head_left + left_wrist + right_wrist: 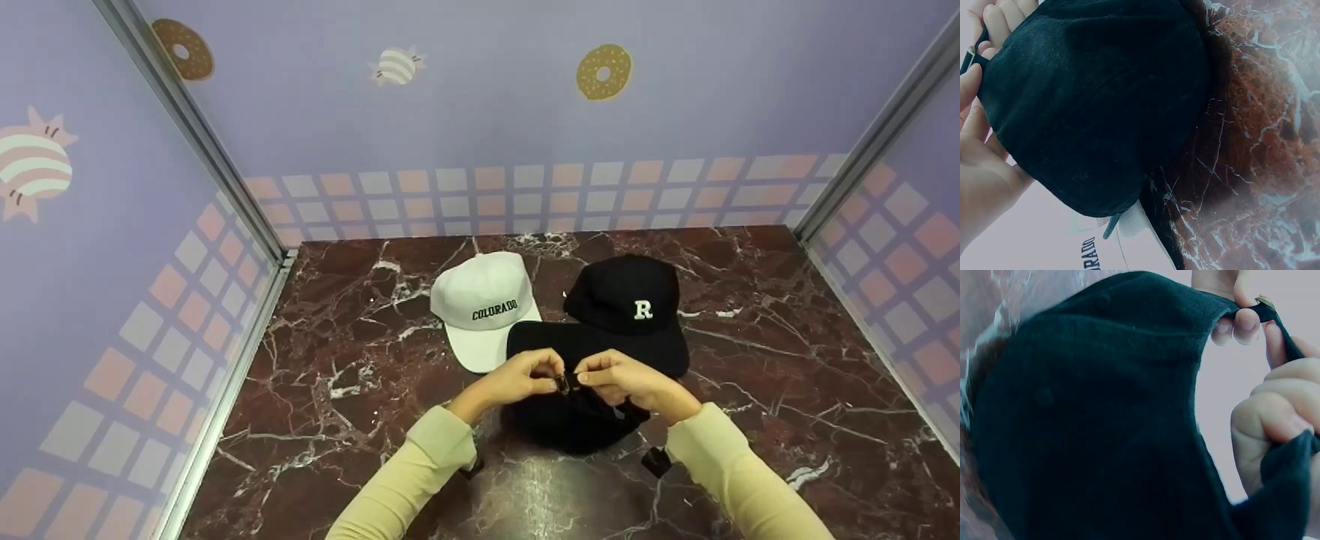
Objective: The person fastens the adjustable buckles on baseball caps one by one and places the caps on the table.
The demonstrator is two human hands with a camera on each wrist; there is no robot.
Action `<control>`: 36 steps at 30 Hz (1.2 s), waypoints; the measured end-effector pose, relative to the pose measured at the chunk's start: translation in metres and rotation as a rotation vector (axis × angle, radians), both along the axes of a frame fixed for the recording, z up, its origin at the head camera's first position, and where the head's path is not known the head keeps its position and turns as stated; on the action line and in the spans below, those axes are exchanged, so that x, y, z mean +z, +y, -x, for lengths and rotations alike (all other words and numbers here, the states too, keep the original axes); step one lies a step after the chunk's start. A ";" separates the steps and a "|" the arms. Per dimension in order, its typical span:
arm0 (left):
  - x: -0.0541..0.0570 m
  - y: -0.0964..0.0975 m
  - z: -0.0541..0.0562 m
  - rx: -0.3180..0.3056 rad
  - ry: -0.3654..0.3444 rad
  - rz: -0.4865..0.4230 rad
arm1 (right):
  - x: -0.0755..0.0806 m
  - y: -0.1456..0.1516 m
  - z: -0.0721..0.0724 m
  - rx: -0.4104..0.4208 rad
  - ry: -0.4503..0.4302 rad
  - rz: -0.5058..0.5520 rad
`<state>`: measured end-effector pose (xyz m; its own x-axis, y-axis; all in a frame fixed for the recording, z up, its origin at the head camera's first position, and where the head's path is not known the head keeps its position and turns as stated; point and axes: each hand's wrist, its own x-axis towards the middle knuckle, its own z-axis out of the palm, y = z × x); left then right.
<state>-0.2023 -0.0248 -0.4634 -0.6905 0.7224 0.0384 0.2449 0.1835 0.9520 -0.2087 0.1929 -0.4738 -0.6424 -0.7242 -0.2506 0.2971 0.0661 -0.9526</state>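
Near the middle of the table, in the head view, both hands work at the back of a dark cap (574, 433). My left hand (517, 379) pinches the cap's strap beside a small metal buckle (1265, 302). The free part of the strap (1286, 338) runs through the buckle to my right hand (630, 381), whose fingers grip it. In the right wrist view the cap's rear opening shows as an arch. The cap's crown (1095, 107) fills much of the left wrist view. Its front is hidden from the head view.
A white cap (484, 289) lettered COLORADO lies behind the hands to the left. To the right sits a black cap (626, 292) with a white R. Patterned panels (495, 112) enclose the marbled table (337, 337) at the back and sides.
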 end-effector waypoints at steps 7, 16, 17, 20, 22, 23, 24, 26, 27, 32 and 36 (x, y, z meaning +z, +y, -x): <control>0.002 0.001 -0.002 0.005 -0.007 0.000 | -0.010 0.001 0.003 0.095 -0.039 0.088; -0.022 0.005 0.008 0.046 0.008 0.038 | -0.011 -0.004 0.003 0.121 0.020 0.070; -0.022 0.005 0.008 0.050 0.013 0.045 | -0.010 -0.005 0.003 0.115 0.029 0.060; -0.022 0.006 0.008 0.070 0.031 0.075 | -0.009 -0.007 0.001 0.084 0.057 0.015; -0.021 0.006 0.008 0.090 0.046 0.097 | -0.007 -0.009 0.000 0.059 0.080 -0.026; -0.020 0.007 0.008 0.100 0.053 0.107 | -0.006 -0.009 0.000 0.046 0.100 -0.051; -0.019 0.007 0.008 0.109 0.060 0.115 | -0.004 -0.010 -0.001 0.036 0.131 -0.074; -0.014 0.006 0.006 0.121 0.064 0.122 | -0.001 -0.009 -0.001 0.017 0.185 -0.121; -0.010 0.006 0.004 0.122 0.065 0.121 | 0.000 -0.008 -0.001 0.007 0.205 -0.143; 0.008 0.000 -0.004 0.107 0.042 0.096 | 0.005 0.001 0.001 -0.014 0.205 -0.200; 0.008 -0.003 -0.005 0.093 0.035 0.078 | 0.005 0.011 0.002 0.018 0.160 -0.180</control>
